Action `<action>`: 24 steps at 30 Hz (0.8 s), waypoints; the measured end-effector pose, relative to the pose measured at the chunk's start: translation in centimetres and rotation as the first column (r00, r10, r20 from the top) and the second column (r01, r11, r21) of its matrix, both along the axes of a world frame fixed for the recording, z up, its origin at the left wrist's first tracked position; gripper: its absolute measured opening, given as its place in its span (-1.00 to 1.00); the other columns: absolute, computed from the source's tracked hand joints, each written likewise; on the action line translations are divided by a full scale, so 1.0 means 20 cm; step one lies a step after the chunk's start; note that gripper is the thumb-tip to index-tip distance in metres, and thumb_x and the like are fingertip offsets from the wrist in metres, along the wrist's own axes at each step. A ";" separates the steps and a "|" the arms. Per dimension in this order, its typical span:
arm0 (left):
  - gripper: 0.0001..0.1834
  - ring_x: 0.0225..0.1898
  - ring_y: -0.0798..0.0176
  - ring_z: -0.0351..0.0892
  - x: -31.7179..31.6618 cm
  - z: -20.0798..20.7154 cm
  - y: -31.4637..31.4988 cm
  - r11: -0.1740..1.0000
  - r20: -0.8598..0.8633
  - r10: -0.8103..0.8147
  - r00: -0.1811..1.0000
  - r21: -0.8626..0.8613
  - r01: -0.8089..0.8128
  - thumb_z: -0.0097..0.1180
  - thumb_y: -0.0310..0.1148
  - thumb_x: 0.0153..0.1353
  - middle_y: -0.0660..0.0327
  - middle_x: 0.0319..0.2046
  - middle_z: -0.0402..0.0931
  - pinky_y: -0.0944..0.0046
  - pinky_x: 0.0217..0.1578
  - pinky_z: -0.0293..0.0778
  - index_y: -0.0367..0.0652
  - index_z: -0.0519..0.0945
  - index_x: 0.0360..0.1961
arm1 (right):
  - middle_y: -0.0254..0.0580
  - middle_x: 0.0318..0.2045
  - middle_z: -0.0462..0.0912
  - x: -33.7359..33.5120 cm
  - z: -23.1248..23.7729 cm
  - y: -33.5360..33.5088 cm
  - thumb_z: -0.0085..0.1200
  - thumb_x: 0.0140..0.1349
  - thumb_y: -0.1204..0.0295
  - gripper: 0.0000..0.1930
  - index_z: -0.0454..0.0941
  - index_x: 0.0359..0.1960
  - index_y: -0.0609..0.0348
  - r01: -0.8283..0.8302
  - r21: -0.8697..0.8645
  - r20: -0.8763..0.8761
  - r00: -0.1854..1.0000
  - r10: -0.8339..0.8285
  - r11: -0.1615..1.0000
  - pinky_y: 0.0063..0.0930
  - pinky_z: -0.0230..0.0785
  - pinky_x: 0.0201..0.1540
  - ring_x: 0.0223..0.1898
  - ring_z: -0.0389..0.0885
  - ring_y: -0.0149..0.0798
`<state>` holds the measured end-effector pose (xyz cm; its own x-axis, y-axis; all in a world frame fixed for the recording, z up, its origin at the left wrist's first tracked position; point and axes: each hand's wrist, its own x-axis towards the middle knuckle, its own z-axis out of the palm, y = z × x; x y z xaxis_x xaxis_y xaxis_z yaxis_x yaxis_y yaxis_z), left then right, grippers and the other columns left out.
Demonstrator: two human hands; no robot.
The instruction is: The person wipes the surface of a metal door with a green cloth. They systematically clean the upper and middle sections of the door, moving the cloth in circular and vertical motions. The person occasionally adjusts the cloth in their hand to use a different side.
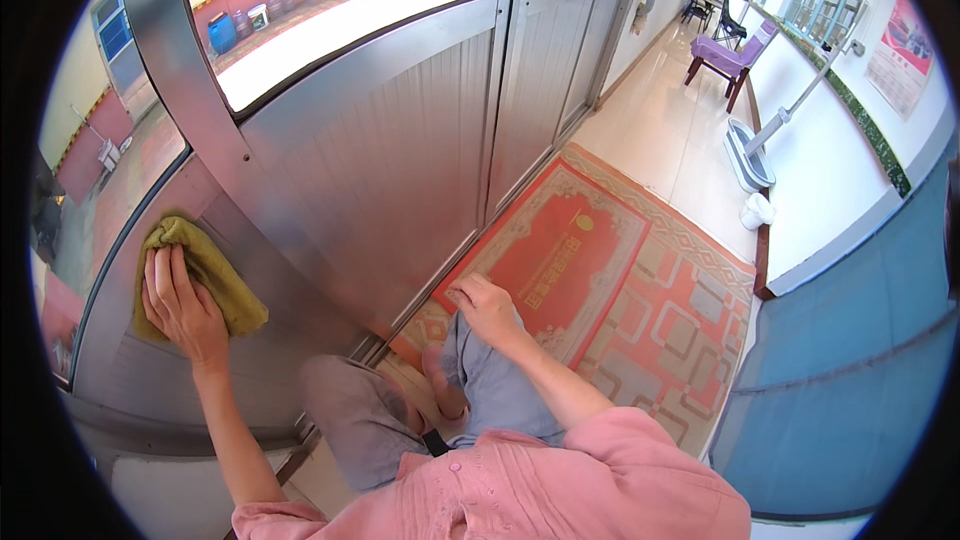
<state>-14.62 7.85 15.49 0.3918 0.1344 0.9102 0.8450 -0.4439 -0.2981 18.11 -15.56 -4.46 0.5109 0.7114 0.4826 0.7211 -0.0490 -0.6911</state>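
At the left, my left hand (186, 308) presses an olive-green cloth (238, 285) against the lower metal panel (270, 280) of a door. Its fingers lie over the cloth and point upward, and the cloth spreads out past both sides of the hand. My right hand (486, 308) rests by my bent knee in grey trousers (490, 375). The fingers of that hand are curled in, and I see nothing in them.
Brushed metal doors (375, 155) with glass above run along the left. Beside my knees lie a red doormat (560, 250) and a patterned rug (670, 340). A blue curtain (840, 410) hangs at right. Farther off stand a flat mop (748, 155) and a purple-covered chair (727, 52).
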 end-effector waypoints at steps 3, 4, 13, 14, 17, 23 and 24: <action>-0.45 0.43 0.22 0.31 0.21 0.14 -0.02 0.998 0.093 -0.052 0.994 -0.013 0.054 0.00 -0.54 0.35 0.35 0.36 0.38 0.10 0.40 0.16 -0.01 0.50 0.36 | -0.11 -0.28 0.68 0.02 -0.01 0.02 0.22 0.27 0.44 -0.87 0.69 -0.20 0.15 -0.011 0.004 0.020 1.000 0.011 1.000 -0.22 0.56 -0.20 -0.25 0.70 -0.01; -0.45 0.43 0.22 0.31 0.26 0.15 -0.02 0.998 0.061 -0.047 0.997 -0.028 0.048 0.00 -0.55 0.34 0.36 0.36 0.38 0.10 0.40 0.16 0.00 0.50 0.36 | -0.11 -0.28 0.68 0.02 -0.01 0.02 0.22 0.27 0.44 -0.87 0.69 -0.19 0.15 -0.021 0.006 0.030 0.999 0.020 1.000 -0.22 0.55 -0.20 -0.25 0.70 -0.01; -0.44 0.41 0.25 0.33 0.09 0.01 0.00 1.000 -0.103 0.025 0.994 0.000 -0.025 0.00 -0.55 0.34 0.40 0.33 0.41 0.13 0.39 0.21 -0.01 0.50 0.36 | -0.14 -0.29 0.65 0.01 0.02 -0.02 0.17 0.28 0.46 -0.89 0.68 -0.21 0.14 0.009 0.020 0.036 0.999 -0.010 1.000 -0.17 0.55 -0.22 -0.26 0.69 0.04; -0.45 0.41 0.24 0.33 0.03 -0.01 0.00 0.999 -0.068 0.037 0.997 0.005 -0.037 0.00 -0.55 0.34 0.39 0.33 0.41 0.12 0.39 0.22 -0.02 0.50 0.36 | -0.13 -0.30 0.66 0.02 0.02 -0.03 0.17 0.28 0.46 -0.89 0.68 -0.21 0.15 0.019 0.015 0.024 1.000 -0.019 1.000 -0.18 0.55 -0.22 -0.26 0.69 0.02; -0.46 0.41 0.19 0.34 -0.04 0.00 0.00 0.998 0.029 0.057 0.998 0.011 -0.057 -0.02 -0.55 0.36 0.35 0.34 0.41 0.10 0.39 0.22 -0.05 0.50 0.36 | -0.10 -0.31 0.66 0.04 0.00 -0.04 0.18 0.29 0.45 -0.88 0.68 -0.19 0.16 0.030 0.017 -0.004 1.000 -0.029 0.999 -0.21 0.55 -0.21 -0.26 0.69 0.00; -0.46 0.44 0.15 0.31 0.28 0.12 -0.01 1.000 0.084 0.002 0.996 0.025 -0.004 -0.06 -0.55 0.36 0.29 0.35 0.40 0.07 0.40 0.21 -0.05 0.49 0.37 | -0.05 -0.29 0.66 0.07 0.00 -0.04 0.17 0.28 0.46 -0.87 0.68 -0.19 0.18 -0.009 -0.005 -0.015 1.000 0.009 1.000 -0.18 0.55 -0.16 -0.23 0.69 0.04; -0.43 0.44 0.17 0.30 0.33 0.15 -0.01 1.000 0.061 -0.009 0.998 0.019 0.008 -0.04 -0.55 0.33 0.29 0.36 0.38 0.07 0.41 0.19 -0.04 0.47 0.38 | -0.05 -0.29 0.66 0.05 0.01 -0.03 0.16 0.28 0.46 -0.87 0.68 -0.19 0.18 -0.017 -0.011 -0.005 1.000 0.017 1.000 -0.18 0.55 -0.16 -0.22 0.69 0.04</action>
